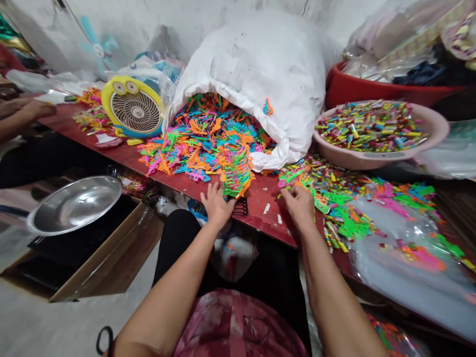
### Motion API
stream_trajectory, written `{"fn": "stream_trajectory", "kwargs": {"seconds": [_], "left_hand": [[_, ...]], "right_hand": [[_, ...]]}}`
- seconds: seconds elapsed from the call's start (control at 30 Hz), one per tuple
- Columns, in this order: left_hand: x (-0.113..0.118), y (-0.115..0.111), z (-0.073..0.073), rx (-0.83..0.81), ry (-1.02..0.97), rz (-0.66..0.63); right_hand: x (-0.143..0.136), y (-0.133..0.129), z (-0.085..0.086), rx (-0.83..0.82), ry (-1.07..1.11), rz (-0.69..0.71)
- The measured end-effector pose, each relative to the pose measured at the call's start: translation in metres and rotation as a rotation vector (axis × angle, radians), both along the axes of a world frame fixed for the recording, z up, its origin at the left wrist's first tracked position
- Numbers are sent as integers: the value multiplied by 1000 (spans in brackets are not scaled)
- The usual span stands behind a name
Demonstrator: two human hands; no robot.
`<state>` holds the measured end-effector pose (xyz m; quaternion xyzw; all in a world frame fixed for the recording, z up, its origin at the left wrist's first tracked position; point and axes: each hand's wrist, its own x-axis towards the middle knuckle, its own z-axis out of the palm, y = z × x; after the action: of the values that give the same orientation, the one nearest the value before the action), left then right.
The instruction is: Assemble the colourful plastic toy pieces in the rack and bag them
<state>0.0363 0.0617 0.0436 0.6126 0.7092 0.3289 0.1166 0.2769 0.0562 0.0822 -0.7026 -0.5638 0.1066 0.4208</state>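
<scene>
My left hand point(217, 206) lies at the front edge of the red table with fingers spread. Its fingertips reach the near side of a neat row of small green, pink and orange plastic pieces point(236, 171). Behind that row, a loose heap of the same bright pieces point(201, 141) spills from a big white sack point(256, 69). My right hand point(300, 206) is over the table to the right, thumb and fingers drawn together beside more coloured pieces point(295, 176). Whatever is between those fingertips is too small to make out. A black plastic grid point(241, 207) shows beside my left thumb.
A pink basin point(379, 157) of small colourful tubes stands at right, before a red tub point(334, 89). Plastic bags point(394, 253) cover the right side. A yellow fan point(136, 111) stands left, near another person's hand point(39, 108). A metal bowl point(76, 203) sits over a cardboard box point(107, 253).
</scene>
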Motion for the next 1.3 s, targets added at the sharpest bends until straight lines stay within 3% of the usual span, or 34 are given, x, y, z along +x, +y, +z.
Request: {"fn": "stream_trajectory", "kwargs": {"seconds": [0.07, 0.2, 0.33, 0.47, 0.63, 0.7, 0.8, 0.97, 1.1, 1.2, 1.3], "left_hand": [[-11, -2, 0, -46, -14, -87], [-46, -18, -9, -15, -13, -401], [-64, -38, -22, 97, 34, -434], [-49, -51, -23, 108, 131, -398], [-12, -69, -11, 96, 244, -402], [3, -77, -8, 102, 262, -460], [23, -84, -6, 125, 268, -562], [43, -79, -1, 134, 243, -698], [43, -67, 4, 136, 153, -804], [39, -61, 4, 198, -1, -749], [34, -50, 2, 309, -189, -592]], "right_hand": [[3, -1, -3, -7, -54, -15], [7, -2, -15, 27, 2, -38], [10, -2, -25, 61, 115, -57], [12, 3, -30, 154, 155, -86], [21, 13, -37, 158, 435, -99], [25, 9, -34, 200, 373, -149], [23, -11, -23, 305, 101, -202], [-11, -56, -7, 263, 19, -17], [-35, -61, -6, 158, 0, 170], [-41, -49, -10, 100, -22, 185], [-43, -38, -13, 62, -34, 206]]}}
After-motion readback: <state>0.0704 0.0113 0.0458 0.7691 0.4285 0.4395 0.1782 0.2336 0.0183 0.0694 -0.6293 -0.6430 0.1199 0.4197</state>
